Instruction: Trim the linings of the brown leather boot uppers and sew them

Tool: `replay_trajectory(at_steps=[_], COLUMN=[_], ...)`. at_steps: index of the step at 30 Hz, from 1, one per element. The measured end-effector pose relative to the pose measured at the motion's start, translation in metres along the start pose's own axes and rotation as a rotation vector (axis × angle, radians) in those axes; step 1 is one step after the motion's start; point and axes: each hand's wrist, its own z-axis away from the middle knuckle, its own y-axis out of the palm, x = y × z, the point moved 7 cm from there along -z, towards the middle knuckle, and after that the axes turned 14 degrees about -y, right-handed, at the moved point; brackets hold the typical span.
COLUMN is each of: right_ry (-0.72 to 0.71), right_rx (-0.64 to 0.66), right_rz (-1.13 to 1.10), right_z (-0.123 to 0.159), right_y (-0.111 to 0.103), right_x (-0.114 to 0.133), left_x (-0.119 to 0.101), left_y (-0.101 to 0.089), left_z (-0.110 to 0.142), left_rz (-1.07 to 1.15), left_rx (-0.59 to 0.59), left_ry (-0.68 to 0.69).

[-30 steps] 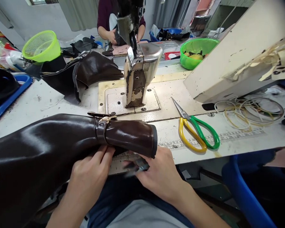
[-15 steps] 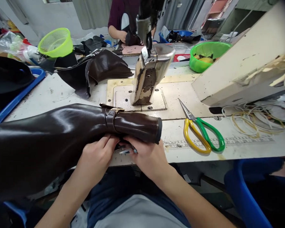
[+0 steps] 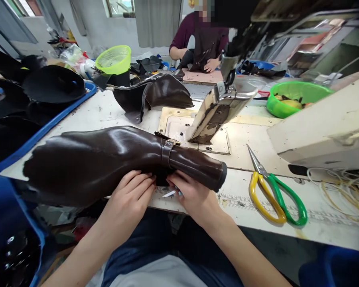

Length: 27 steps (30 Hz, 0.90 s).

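A glossy dark brown leather boot upper lies across the near side of the table, its wide end to the left. A buckled strap runs round its narrower part, and a black rim edges the right end. My left hand is closed on the upper's near edge, left of the strap. On the right part, my right hand is closed, its fingers partly hidden under the leather. A thin pale blade-like piece pokes out by its fingertips; I cannot make out the rest of it.
Sewing machine post stands just behind the upper. Scissors with yellow and green handles lie at right, near tangled cords. Another leather piece, a green bowl and a blue bin surround the work. A co-worker sits opposite.
The view has swung left, so things sit further right in it. My left fingers now lie flatter along the leather edge. The upper's wide end has come fully into view.
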Motion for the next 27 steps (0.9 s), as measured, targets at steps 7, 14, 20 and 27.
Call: replay_trajectory(at_steps=[7,14,20,27], right_ry=[-0.181,-0.383,-0.453,-0.318], right_rx=[0.063,0.085,0.119,0.103], right_rz=[0.164,0.216,0.181,-0.059], right_z=[-0.01,-0.012,-0.013,-0.017], right_y=[-0.006,-0.005,-0.001,0.001], right_x=[0.011,0.01,0.006,-0.005], left_x=[0.003,0.007,0.009,0.01], left_y=[0.007,0.012,0.014,0.015], left_z=[-0.001,0.002,-0.002,-0.007], left_rz=[0.07,0.129,0.158,0.197], left_rx=[-0.037,-0.007,0.014,0.031], left_ry=[-0.012,-0.066,-0.078,-0.144])
